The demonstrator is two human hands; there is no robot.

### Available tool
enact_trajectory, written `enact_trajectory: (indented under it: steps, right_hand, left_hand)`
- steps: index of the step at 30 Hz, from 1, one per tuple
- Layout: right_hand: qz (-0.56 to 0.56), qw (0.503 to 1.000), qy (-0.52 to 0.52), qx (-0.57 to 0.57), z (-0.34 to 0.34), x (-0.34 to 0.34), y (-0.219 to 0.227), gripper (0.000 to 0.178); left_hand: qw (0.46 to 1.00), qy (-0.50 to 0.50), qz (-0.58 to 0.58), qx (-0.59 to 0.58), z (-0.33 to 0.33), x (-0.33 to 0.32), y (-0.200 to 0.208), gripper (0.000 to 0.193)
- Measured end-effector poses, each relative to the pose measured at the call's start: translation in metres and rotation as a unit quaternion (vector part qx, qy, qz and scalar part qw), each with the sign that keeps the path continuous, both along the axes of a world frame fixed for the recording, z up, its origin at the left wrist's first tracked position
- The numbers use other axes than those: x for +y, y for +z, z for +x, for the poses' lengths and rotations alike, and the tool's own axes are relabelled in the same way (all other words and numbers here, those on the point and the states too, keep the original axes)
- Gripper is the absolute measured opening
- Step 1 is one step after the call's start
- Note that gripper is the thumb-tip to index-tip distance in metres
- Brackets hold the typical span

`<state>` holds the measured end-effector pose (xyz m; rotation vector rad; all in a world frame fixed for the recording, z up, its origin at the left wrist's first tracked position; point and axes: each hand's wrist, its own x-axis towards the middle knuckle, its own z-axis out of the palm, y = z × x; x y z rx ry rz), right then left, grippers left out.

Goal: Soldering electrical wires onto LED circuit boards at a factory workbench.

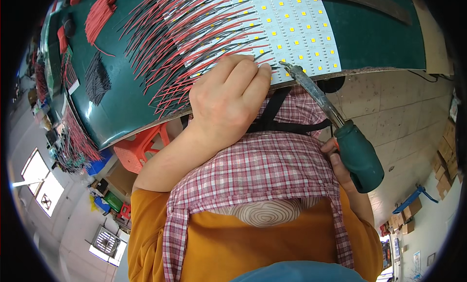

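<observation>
A white LED circuit board [311,58] with rows of yellow LEDs lies at the front of the green tabletop. Many red and black wires [170,53] stick out from its left part, side by side. My left hand [226,94] is closed in a pinch over the board's near edge, on a thin wire whose end shows just past the fingertips. My right hand [340,167] is closed around the dark green handle of a soldering iron [357,155]. The iron's tip touches or hovers just above the board, right beside the left fingertips; which, I cannot tell.
A bundle of red wires [101,17] and a bundle of black wires [98,77] lie on the tabletop at left. More wires [75,136] hang over its left edge. A metal bar [365,2] rests at the far right. Below stands a red stool [138,148].
</observation>
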<state>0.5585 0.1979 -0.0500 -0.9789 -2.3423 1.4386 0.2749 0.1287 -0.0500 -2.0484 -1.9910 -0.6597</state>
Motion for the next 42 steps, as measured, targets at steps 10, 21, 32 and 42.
enact_trajectory:
  steps: [10,21,32,42]
  right_hand:
    - [-0.150,0.986,0.038,-0.069,0.007,0.010,0.019,0.015]
    - [-0.088,0.985,0.087,-0.121,0.025,0.007,0.004,0.018]
    - [-0.053,0.997,0.053,-0.004,0.014,0.008,0.005,0.018]
    - [-0.390,0.889,-0.144,0.195,0.012,0.005,-0.020,0.024]
  left_hand:
    - [0.993,-0.014,-0.033,-0.112,0.007,-0.010,0.015,0.028]
    - [0.998,-0.007,-0.030,-0.058,0.011,-0.009,0.012,0.027]
    - [0.998,0.005,-0.044,-0.039,0.014,-0.007,0.013,0.026]
    - [0.996,0.000,-0.074,-0.040,0.013,-0.010,0.021,0.025]
